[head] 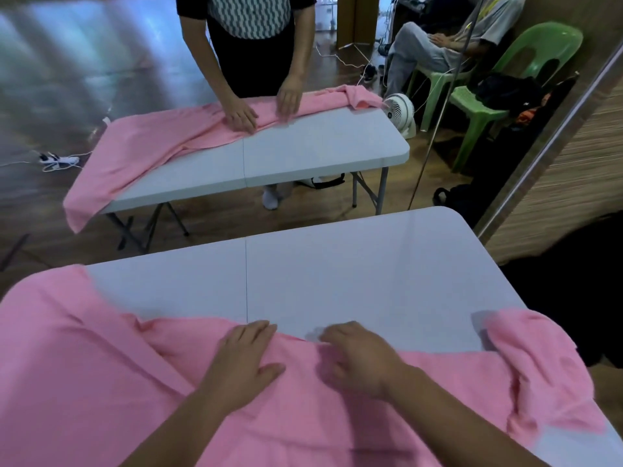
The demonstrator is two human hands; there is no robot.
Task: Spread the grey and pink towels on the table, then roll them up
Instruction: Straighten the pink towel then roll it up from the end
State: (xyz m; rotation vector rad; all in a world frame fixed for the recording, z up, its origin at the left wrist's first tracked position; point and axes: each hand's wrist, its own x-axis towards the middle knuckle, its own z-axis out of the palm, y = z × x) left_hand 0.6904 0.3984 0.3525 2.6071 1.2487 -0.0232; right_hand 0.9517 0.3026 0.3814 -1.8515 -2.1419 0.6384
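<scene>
The left hand is lying palm down on the pink terry-cloth towel. Its grip is apart: the fingers are straight and pointing away from the body, the thumb is splayed to the right, and nothing is being clasped. The right hand is resting just beside it on the same towel, at the towel's far edge. This hand is blurred, so whether its grip is pinching the cloth or only pressing on it cannot be told.

The towel is lying creased across the near part of the white folding bench. Its left portion is covering the left corner, and its right end is bunching in a heap near the right edge. The far half of the bench is showing bare, with a centre seam running across the top.

Beyond it, a second white folding bench is carrying another pink towel, which is hanging off its left corner. A standing person in dark clothing is pressing both hands on that cloth. To the right, a small white fan is sitting on the wooden floor, and a seated person in grey is occupying a green plastic chair.
</scene>
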